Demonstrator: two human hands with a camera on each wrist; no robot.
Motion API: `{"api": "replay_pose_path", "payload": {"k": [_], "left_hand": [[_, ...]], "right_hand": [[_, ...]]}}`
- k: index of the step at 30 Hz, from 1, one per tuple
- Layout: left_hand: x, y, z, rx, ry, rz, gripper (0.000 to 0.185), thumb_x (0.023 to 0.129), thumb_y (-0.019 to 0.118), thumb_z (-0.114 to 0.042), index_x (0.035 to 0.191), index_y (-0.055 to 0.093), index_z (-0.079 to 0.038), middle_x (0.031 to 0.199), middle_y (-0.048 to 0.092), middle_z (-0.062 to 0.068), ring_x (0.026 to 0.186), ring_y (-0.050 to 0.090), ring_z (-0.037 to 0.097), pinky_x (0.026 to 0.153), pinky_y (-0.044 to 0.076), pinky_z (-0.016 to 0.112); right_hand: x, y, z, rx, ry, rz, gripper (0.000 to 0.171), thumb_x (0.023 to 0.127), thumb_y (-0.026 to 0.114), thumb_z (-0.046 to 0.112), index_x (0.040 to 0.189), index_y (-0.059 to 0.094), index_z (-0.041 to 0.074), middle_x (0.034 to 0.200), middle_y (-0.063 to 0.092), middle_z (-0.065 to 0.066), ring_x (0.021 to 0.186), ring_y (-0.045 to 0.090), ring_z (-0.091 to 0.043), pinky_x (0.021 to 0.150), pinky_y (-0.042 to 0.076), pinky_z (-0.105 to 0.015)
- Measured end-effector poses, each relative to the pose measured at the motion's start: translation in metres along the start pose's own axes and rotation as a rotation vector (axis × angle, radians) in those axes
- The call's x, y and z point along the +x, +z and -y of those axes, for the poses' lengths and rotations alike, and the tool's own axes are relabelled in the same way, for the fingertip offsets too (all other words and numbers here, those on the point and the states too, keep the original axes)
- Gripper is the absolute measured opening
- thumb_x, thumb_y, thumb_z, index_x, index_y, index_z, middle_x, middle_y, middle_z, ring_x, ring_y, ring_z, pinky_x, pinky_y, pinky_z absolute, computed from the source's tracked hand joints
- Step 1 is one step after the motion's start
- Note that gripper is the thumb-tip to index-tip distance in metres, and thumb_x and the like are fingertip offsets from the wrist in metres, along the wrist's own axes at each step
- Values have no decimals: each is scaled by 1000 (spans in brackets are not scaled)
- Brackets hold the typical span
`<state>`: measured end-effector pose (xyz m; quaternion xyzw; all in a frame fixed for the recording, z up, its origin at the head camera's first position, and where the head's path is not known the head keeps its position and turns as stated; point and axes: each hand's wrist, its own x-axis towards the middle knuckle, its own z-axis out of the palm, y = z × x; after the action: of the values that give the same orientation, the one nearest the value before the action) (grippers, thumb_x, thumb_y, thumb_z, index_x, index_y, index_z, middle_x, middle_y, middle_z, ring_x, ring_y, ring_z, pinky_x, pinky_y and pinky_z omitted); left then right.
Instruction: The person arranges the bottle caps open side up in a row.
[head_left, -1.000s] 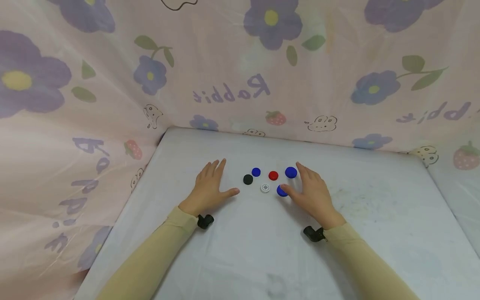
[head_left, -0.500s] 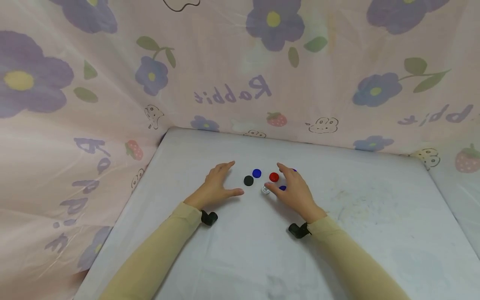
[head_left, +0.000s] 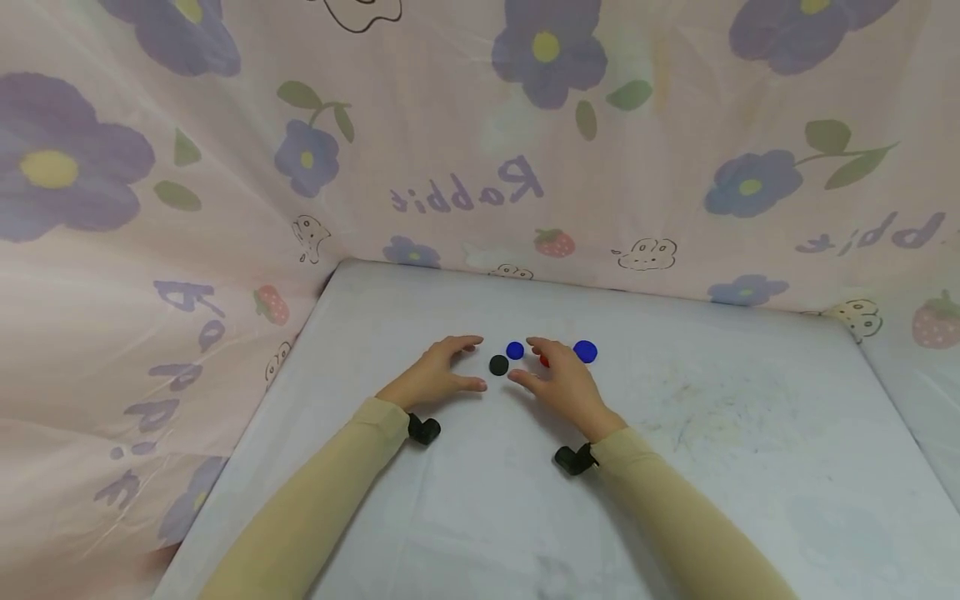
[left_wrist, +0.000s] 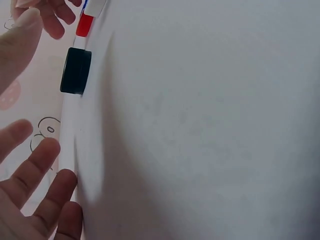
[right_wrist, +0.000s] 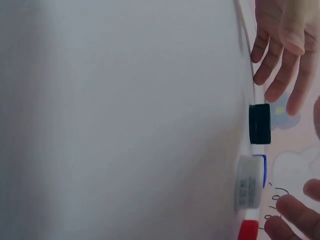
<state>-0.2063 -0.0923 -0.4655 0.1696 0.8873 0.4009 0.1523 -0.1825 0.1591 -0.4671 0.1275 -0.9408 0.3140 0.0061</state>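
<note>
Here, your open left hand [head_left: 435, 375] and right hand [head_left: 561, 382] flank the black cap [head_left: 498, 364] on the desk [head_left: 712, 433]; the left grip lies nearer.

Small round caps lie flat mid-frame: a black cap [head_left: 498, 365], a small blue cap [head_left: 514, 351], a mostly hidden red cap [head_left: 543, 360] and a larger blue cap [head_left: 585, 352].

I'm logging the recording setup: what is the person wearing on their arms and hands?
Long, close-fitting beige sleeves cover both arms to the wrists. The left hand and right hand are bare, with no gloves. A small black camera is strapped under each wrist.
</note>
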Motion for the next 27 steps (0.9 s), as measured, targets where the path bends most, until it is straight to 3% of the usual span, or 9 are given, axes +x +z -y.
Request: {"api": "replay_pose_path", "payload": {"k": [6,13,19,27], "left_hand": [[9,4,7,52,14,43,74,77,79,-50,141,49,-28,132,54,-3,129,40,21,108,28,47],[15,11,11,90,-16,56,65,76,76,-55,133,56,-33,128,55,-8,125,38,22,105,22,52],[20,11,8,87,-11,39,52,79,77,-48,127,62,-32,122,58,-9,116,42,20,100,24,48],[23,15,4,108,-32,1,44,80,78,-42,121,66,-30,117,59,-8,109,42,19,92,28,43]], "right_hand": [[7,7,5,0,-33,5,63,83,72,50,131,59,13,117,65,-9,112,57,-27,98,42,-46],[11,16,7,-19,-38,37,53,83,76,40,126,64,10,113,66,-9,107,59,-26,93,45,-43],[12,18,10,-54,-3,61,46,86,74,37,123,65,11,116,65,-8,106,59,-24,91,47,-42],[13,19,12,-85,18,76,43,87,73,32,122,66,7,108,65,-8,94,59,-21,81,50,-39]]}}
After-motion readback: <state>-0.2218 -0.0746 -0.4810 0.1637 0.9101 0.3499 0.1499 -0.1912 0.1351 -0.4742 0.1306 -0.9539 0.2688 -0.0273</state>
